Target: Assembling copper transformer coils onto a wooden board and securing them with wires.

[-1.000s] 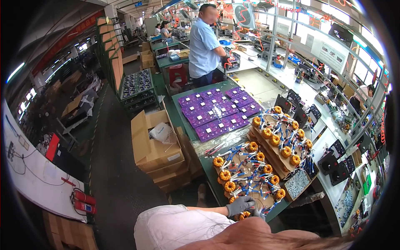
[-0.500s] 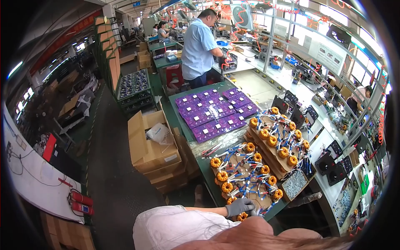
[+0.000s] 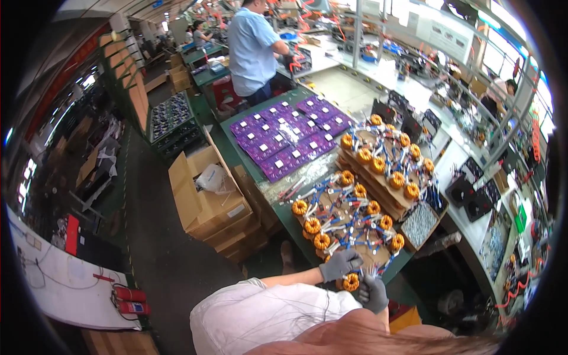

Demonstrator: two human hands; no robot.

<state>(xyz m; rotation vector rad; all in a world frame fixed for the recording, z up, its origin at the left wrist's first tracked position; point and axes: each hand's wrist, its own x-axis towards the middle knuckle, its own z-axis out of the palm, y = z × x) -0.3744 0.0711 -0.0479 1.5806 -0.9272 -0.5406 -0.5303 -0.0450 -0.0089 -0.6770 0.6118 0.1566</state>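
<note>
My left hand [image 3: 341, 265], in a grey glove, reaches over the near edge of a cardboard sheet [image 3: 374, 256] that carries several orange coils with blue and white leads. Its fingers are drawn together; what is in them is too small to make out. Just below it is an orange ring-shaped wound coil [image 3: 351, 282], between my two hands. My right hand [image 3: 374, 294], also gloved in grey, is closed beside this coil, around thin leads [image 3: 372, 271] that stick up from its fingers.
Beyond the coils, purple circuit boards [image 3: 290, 136] cover the green table. Stacked cardboard layers [image 3: 378, 180] hold more coils, beside a box of small metal parts [image 3: 419, 225]. Open cartons [image 3: 207, 195] stand left of the table. A person in a blue shirt [image 3: 251, 50] works further back.
My right hand has come into clear view beside the coil at the near edge. My left hand remains close to that coil. The whole view has shifted.
</note>
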